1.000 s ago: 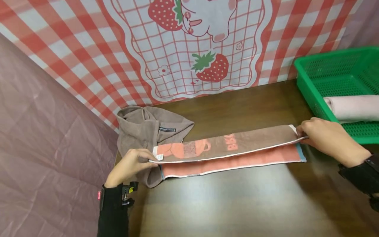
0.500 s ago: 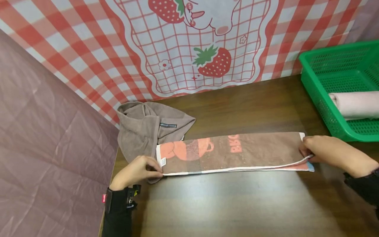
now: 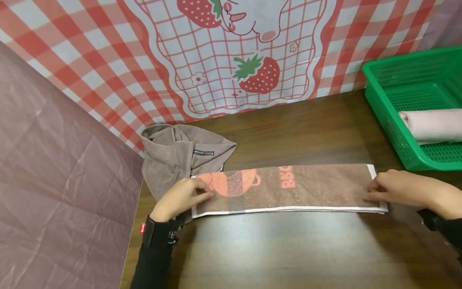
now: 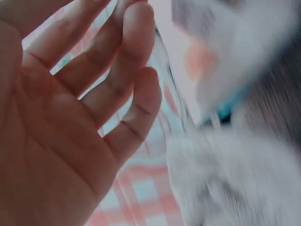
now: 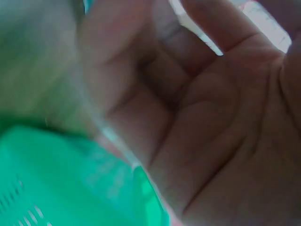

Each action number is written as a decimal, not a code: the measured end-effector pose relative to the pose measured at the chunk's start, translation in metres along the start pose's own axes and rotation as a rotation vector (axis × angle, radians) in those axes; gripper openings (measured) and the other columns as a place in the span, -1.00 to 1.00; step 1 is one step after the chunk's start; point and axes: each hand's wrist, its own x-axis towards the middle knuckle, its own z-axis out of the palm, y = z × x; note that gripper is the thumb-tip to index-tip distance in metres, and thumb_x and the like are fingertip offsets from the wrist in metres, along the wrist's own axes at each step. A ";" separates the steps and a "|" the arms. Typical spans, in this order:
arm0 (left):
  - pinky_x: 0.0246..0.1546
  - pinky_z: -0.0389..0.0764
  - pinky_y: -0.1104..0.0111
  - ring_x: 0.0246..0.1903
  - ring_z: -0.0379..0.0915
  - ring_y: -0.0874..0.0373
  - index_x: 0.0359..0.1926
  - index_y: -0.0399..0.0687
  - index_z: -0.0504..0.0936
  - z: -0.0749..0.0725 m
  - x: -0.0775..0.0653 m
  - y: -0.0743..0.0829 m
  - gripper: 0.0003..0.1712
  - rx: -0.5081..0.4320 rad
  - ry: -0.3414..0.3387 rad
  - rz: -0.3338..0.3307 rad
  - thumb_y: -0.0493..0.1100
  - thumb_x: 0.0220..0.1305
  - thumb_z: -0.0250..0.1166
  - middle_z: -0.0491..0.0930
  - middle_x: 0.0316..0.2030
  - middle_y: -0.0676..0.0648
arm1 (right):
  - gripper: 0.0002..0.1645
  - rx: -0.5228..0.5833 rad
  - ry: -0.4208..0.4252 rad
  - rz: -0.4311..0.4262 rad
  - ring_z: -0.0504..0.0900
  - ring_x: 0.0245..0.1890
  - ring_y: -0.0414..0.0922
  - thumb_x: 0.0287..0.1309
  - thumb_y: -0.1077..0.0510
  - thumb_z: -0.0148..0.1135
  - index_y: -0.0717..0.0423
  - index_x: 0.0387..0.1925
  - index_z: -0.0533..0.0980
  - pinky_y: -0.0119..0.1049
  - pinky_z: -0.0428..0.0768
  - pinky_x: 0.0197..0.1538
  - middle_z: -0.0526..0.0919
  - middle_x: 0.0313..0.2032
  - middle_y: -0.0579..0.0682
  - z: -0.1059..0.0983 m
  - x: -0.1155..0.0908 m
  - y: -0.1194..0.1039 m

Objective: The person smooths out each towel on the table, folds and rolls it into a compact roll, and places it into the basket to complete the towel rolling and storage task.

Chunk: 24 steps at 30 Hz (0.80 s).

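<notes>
Left fingers (image 3: 199,184), right fingers (image 3: 379,186): relaxed | brown towel (image 3: 288,188): flat underneath, one end beneath each

Left grip (image 3: 180,198) and right grip (image 3: 406,188) angle inward, fingers (image 4: 141,106) loosely bent.

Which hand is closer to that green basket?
The right hand. It is at the right end of the folded towel, in front of the green basket; the left hand is at the towel's left end, farther away.
</notes>
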 end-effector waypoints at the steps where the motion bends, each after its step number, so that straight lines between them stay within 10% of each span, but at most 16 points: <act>1: -0.38 0.50 0.44 -0.49 0.44 0.35 -0.37 0.06 0.72 0.002 0.006 0.003 -0.91 0.011 0.003 0.033 -0.08 0.26 0.39 0.60 -0.47 0.20 | -0.64 0.034 0.000 -0.007 0.28 -0.68 -0.42 0.31 0.00 0.23 -0.16 -0.63 0.50 -0.44 0.32 -0.55 0.35 -0.69 -0.34 0.002 0.001 -0.002; 9: 0.17 0.48 0.29 0.10 0.48 0.14 -0.04 0.06 0.75 0.027 0.039 0.026 -0.74 0.083 -0.078 0.219 -0.15 0.23 0.42 0.61 0.01 0.02 | -0.63 0.035 0.093 0.047 0.30 -0.64 -0.32 0.37 0.00 0.17 -0.04 -0.58 0.41 -0.39 0.28 -0.51 0.32 -0.65 -0.22 0.014 0.022 0.001; 24: 0.00 0.50 0.42 -0.09 0.48 0.25 -0.10 0.12 0.76 0.059 0.058 0.058 -0.81 0.167 -0.066 0.277 -0.21 0.31 0.33 0.57 -0.12 0.09 | -0.68 -0.185 0.632 0.291 0.48 -0.39 0.38 0.22 0.25 0.14 0.53 -0.45 0.52 0.25 0.45 -0.56 0.43 -0.44 0.44 0.003 0.064 -0.003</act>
